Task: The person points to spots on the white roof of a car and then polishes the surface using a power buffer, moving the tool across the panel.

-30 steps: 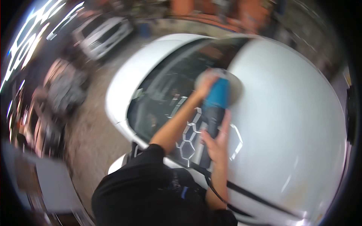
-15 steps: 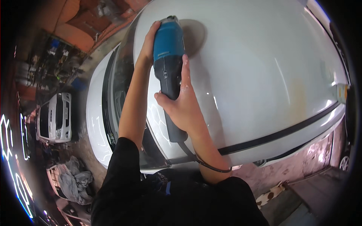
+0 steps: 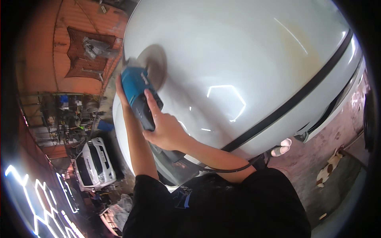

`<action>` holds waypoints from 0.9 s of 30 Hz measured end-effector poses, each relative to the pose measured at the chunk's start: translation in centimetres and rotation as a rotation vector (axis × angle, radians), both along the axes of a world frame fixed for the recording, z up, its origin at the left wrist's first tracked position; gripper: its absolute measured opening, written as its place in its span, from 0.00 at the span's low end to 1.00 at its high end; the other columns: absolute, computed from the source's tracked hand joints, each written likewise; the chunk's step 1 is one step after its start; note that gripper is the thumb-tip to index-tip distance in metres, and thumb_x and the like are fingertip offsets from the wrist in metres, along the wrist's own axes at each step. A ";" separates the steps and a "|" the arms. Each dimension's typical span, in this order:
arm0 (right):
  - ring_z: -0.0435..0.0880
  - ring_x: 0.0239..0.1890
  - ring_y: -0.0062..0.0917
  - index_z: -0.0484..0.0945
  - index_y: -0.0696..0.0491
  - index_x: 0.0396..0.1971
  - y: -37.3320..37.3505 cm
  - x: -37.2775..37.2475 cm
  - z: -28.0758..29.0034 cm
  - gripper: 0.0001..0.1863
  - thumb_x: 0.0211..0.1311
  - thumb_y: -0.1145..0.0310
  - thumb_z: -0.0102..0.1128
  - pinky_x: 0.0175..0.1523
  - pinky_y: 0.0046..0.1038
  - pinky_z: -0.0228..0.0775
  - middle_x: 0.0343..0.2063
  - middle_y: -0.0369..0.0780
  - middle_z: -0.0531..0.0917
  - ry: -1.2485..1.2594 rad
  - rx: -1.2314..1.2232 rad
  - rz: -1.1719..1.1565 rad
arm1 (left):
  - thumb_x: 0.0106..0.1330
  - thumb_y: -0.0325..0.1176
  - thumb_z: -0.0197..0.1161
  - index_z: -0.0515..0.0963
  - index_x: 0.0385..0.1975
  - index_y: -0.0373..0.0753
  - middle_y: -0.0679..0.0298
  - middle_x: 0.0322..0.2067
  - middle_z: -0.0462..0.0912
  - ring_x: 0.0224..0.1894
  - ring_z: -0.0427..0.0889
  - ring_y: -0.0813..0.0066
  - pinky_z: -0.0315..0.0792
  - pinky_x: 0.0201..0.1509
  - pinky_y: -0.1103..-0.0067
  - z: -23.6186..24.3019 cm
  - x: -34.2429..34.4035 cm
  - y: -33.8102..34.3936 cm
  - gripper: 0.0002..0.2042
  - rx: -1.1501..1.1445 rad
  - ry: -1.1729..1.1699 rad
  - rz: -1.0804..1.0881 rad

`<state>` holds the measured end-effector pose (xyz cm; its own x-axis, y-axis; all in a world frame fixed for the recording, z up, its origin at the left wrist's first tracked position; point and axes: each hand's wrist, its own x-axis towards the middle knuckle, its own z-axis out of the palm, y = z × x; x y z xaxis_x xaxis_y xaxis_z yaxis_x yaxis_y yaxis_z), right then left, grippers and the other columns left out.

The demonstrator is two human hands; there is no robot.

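A blue and black power polisher point(image 3: 136, 85) rests with its round, blurred grey-brown pad point(image 3: 158, 65) against a car's glossy white roof point(image 3: 238, 51), close to the roof's left edge. My left hand point(image 3: 120, 90) is closed round the left side of the blue head, its fingers mostly hidden by the tool. Wrapped over the black body, my right hand point(image 3: 166, 130) has one finger stretched along the casing. The rear handle point(image 3: 173, 154) shows below my right wrist. From there a black cable point(image 3: 228, 170) runs past my right forearm.
A black trim strip point(image 3: 285, 107) borders the roof's near right side. At left are another white car point(image 3: 94, 163), a cluttered shelf area point(image 3: 65, 119) and an orange wall point(image 3: 39, 51). A brown and white dog point(image 3: 328, 170) lies on the floor at lower right.
The polisher, with both hands still on it, has shifted left and now leans to the upper left. My view has turned too, showing more orange wall and a hexagonal light reflection on the roof.
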<state>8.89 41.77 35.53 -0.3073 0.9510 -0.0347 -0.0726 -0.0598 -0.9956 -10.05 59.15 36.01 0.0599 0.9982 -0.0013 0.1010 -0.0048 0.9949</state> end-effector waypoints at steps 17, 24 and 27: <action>0.83 0.30 0.52 0.27 0.48 0.76 -11.6 4.3 -1.5 0.57 0.55 0.68 0.60 0.41 0.46 0.76 0.27 0.55 0.82 0.065 0.083 0.270 | 0.75 0.57 0.39 0.72 0.59 0.34 0.53 0.51 0.81 0.51 0.83 0.62 0.78 0.57 0.67 -2.0 -2.0 -16.2 0.31 -0.045 -0.140 0.253; 0.83 0.30 0.53 0.28 0.49 0.76 -16.7 13.3 0.3 0.58 0.56 0.70 0.63 0.42 0.48 0.76 0.27 0.56 0.80 0.187 0.039 -0.095 | 0.77 0.51 0.42 0.70 0.61 0.35 0.55 0.51 0.80 0.50 0.82 0.70 0.77 0.55 0.73 3.7 17.4 -15.8 0.27 0.018 0.062 0.032; 0.81 0.42 0.60 0.30 0.54 0.75 -19.0 15.2 -0.6 0.60 0.51 0.75 0.65 0.48 0.43 0.75 0.62 0.61 0.68 0.234 0.008 -0.123 | 0.78 0.50 0.43 0.67 0.65 0.36 0.56 0.51 0.80 0.50 0.81 0.72 0.76 0.55 0.75 3.9 22.7 -18.6 0.26 0.030 0.104 -0.012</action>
<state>24.06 22.81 34.96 -0.1878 0.9817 0.0314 -0.3073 -0.0283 -0.9512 12.69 40.57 39.89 0.0730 0.9971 0.0214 0.2035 -0.0359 0.9784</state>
